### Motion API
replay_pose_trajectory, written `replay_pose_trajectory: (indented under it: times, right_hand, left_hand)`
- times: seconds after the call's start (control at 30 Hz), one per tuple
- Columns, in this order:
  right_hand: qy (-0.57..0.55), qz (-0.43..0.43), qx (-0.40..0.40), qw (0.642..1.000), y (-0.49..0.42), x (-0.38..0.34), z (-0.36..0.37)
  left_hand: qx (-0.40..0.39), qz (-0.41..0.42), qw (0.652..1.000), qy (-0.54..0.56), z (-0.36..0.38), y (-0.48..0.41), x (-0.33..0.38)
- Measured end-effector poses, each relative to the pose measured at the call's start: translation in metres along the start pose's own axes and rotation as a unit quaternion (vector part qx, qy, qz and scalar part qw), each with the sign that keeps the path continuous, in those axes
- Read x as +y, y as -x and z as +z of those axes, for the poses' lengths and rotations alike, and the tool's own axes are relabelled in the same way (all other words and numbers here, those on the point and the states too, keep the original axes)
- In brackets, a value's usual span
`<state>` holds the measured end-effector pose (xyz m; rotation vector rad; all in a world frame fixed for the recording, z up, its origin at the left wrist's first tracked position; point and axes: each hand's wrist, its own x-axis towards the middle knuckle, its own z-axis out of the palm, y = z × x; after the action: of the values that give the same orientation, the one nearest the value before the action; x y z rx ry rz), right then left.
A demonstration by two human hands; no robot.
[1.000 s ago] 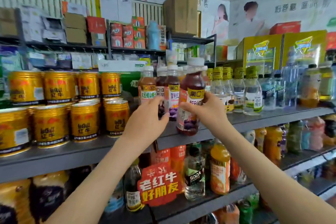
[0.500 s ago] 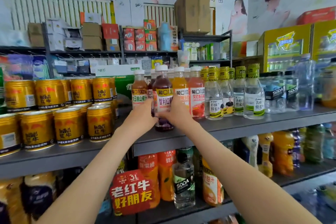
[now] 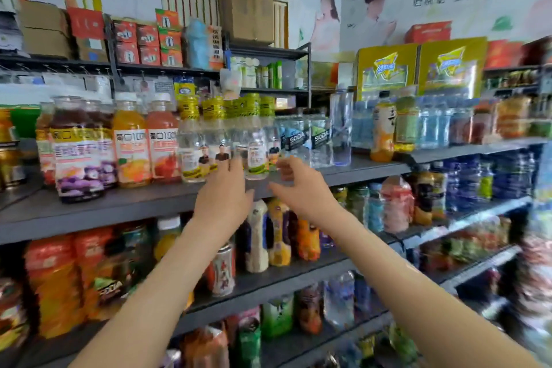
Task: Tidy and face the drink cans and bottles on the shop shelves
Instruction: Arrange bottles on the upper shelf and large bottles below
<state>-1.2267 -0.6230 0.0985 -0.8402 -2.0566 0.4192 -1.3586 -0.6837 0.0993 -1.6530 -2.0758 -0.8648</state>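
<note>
**Hands flanked a yellow-capped clear bottle near the grey shelf edge.**
Our left hand and right hand were loose-fingered, gripping nothing; blur hid any contact. We judged a hard nudge could tip the bottle into the close-packed SODA bottles or off the lip. Posters lined the walls.

On my feed I see the grey shelf bearing, left to right, a purple juice bottle near its front edge, an orange juice bottle, a red juice bottle, clear yellow-capped bottles in the middle, 2 SODA bottles, a tall clear bottle and an orange drink bottle.
</note>
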Motion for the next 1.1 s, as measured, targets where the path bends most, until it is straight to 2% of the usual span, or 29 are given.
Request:
replay_pose_trajectory:
  times: [0.13,0.27,0.43,0.6,0.7,0.8,1.0,1.1]
  right_hand:
    - [0.051,0.018,0.025,0.998,0.011,0.065,-0.071]
    - [0.066,0.047,0.066,0.995,0.011,0.128,-0.122]
    - [0.045,0.097,0.103,0.989,-0.006,0.207,-0.154]
    - [0.051,0.085,0.130,0.987,-0.057,0.269,-0.170]
    - [0.042,0.078,0.138,0.986,-0.102,0.294,-0.176]
    - [0.037,0.048,0.154,0.986,-0.137,0.312,-0.173]
    - [0.084,-0.009,0.209,0.974,-0.170,0.339,-0.161]
    - [0.078,-0.001,0.193,0.978,-0.179,0.349,-0.153]
  left_hand:
    - [-0.034,0.041,0.998,0.026,0.043,-0.011,0.081]
    - [-0.027,0.072,0.997,0.016,0.076,-0.037,0.131]
    - [-0.019,0.087,0.996,0.019,0.125,-0.081,0.175]
    - [0.032,0.097,0.995,0.018,0.180,-0.134,0.205]
    - [0.066,0.084,0.994,-0.002,0.203,-0.165,0.218]
    - [0.105,0.034,0.994,-0.013,0.217,-0.195,0.225]
    - [0.139,-0.032,0.988,-0.060,0.238,-0.220,0.240]
    - [0.161,-0.047,0.982,-0.091,0.250,-0.221,0.244]
